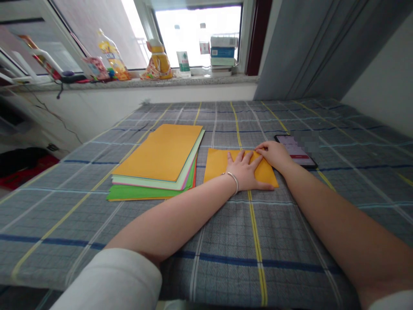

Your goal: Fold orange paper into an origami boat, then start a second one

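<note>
An orange sheet of paper [214, 165] lies on the plaid cloth in front of me. My left hand [244, 171], with a silver bangle at the wrist, presses flat on it, fingers spread. At the sheet's top right corner my right hand [272, 154] has thumb and index finger pinched together on the paper's edge. To the left rests a stack of coloured paper [159, 153], orange on top, with pale green, pink and bright green sheets showing beneath. A phone [295, 150] with its screen lit lies just beyond my right hand.
The plaid cloth [226, 232] covers the whole surface. Behind it, a windowsill [135, 84] holds a drink bottle [113, 56], a yellow bottle [159, 60], a white and green tube [183, 62] and stacked boxes [222, 51]. A grey curtain [300, 47] hangs at the right.
</note>
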The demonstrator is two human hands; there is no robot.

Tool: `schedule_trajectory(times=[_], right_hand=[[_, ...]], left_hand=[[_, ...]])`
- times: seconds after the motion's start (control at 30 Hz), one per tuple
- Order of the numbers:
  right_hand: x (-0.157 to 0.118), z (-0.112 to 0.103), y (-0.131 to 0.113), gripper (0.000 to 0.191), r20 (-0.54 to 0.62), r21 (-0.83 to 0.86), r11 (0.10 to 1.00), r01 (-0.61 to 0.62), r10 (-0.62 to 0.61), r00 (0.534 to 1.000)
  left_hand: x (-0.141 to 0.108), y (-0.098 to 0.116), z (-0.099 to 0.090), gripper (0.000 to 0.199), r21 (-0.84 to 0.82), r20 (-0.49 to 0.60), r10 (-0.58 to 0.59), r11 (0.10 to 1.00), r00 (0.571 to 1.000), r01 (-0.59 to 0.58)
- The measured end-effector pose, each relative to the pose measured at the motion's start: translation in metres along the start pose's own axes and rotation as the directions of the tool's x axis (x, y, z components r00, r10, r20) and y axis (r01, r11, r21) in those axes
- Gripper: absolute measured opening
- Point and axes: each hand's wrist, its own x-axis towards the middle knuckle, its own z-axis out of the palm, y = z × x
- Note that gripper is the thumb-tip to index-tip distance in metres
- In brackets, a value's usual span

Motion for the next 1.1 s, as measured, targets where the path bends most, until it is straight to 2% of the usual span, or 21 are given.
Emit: schedule_trajectory(times=[0.13, 0.27, 0.33, 0.5, 0.63, 0.7, 0.8, 0.87, 0.93, 1.0, 1.1], right_hand=[[-0.001, 0.000, 0.000, 0.016, 0.004, 0.003, 1.000, -0.010, 0.010, 1.000], [-0.003, -0.001, -0.001, 0.018, -0.002, -0.038, 0.999, 0.035, -0.035, 0.999], [-0.004, -0.002, -0.001, 0.019, -0.001, -0.054, 0.997, 0.051, -0.052, 0.999], [-0.005, -0.004, -0.002, 0.021, -0.001, -0.065, 0.997, 0.051, -0.051, 0.999], [-0.005, -0.003, -0.002, 0.021, -0.008, -0.068, 0.996, 0.058, -0.058, 0.998], [-0.005, -0.002, -0.001, 0.021, -0.011, -0.066, 0.996, 0.064, -0.065, 0.998], [-0.007, -0.005, -0.002, 0.022, -0.026, -0.073, 0.993, 0.095, -0.098, 0.995], [-0.011, -0.010, -0.005, 0.022, -0.046, -0.084, 0.981, 0.174, -0.179, 0.983], [-0.020, -0.016, -0.010, 0.022, -0.038, -0.070, 0.955, 0.287, -0.290, 0.956], [-0.032, -0.022, -0.019, 0.020, 0.054, 0.025, 0.938, 0.345, -0.346, 0.937], [-0.055, -0.029, -0.035, 0.022, 0.202, 0.073, 0.939, 0.337, -0.345, 0.917]], left_hand=[[-0.003, 0.001, 0.000, 0.112, 0.002, -0.014, 0.009, 1.000, 1.000, -0.009], [-0.008, -0.007, -0.001, 0.094, 0.010, -0.013, 0.046, 0.999, 0.999, -0.046], [-0.013, -0.015, -0.003, 0.092, 0.019, 0.007, 0.028, 0.999, 1.000, -0.028], [-0.037, -0.037, -0.011, 0.092, 0.054, 0.015, -0.033, 0.998, 0.999, 0.033], [-0.059, -0.051, -0.020, 0.089, 0.086, 0.079, -0.074, 0.994, 0.994, 0.067], [-0.067, -0.056, -0.023, 0.080, 0.090, 0.114, -0.043, 0.995, 0.993, 0.033], [-0.073, -0.059, -0.023, 0.079, 0.097, 0.082, -0.019, 0.995, 0.996, 0.011], [-0.072, -0.058, -0.023, 0.083, 0.108, 0.043, -0.010, 0.994, 0.999, 0.006], [-0.070, -0.057, -0.024, 0.079, 0.129, 0.011, 0.046, 0.990, 0.999, -0.047], [-0.068, -0.055, -0.025, 0.065, 0.161, -0.022, 0.153, 0.976, 0.988, -0.148], [-0.063, -0.052, -0.026, 0.046, 0.221, -0.064, 0.293, 0.936, 0.954, -0.273]])
